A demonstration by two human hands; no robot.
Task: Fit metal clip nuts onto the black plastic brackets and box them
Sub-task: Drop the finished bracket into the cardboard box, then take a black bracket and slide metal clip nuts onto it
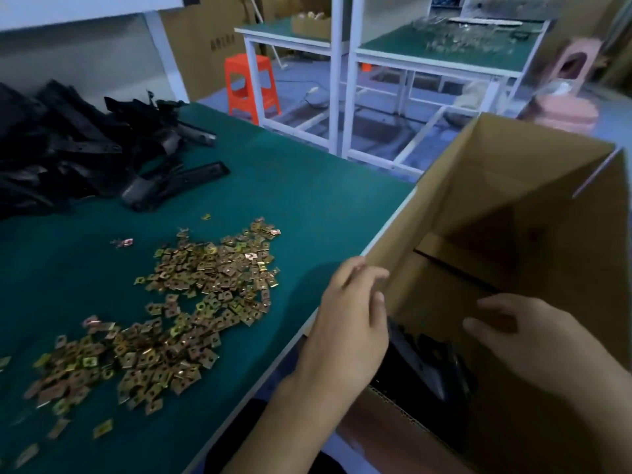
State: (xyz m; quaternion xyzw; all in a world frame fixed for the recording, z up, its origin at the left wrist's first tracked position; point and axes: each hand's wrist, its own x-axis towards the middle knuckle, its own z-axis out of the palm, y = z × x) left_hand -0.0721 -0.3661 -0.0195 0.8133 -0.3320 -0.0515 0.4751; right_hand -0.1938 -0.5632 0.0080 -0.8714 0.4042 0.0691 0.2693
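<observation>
Though few boxed brackets (pixel 420 364) lie in the box (pixel 513 172), your left hand (pixel 349 323) and right hand (pixel 533 340) show relaxed, empty fingers; heaps of clip nuts (pixel 191 295) and piled brackets (pixel 68 155) remain.

No text can be read; a dark printed mark (pixel 222 42) on the tall brown cardboard carton (pixel 201 73) at eleven o'clock is too blurred.

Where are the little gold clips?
In the head view, the clip nuts lie on the green table, lower left, nearer than the black brackets and left of the cardboard box.
</observation>
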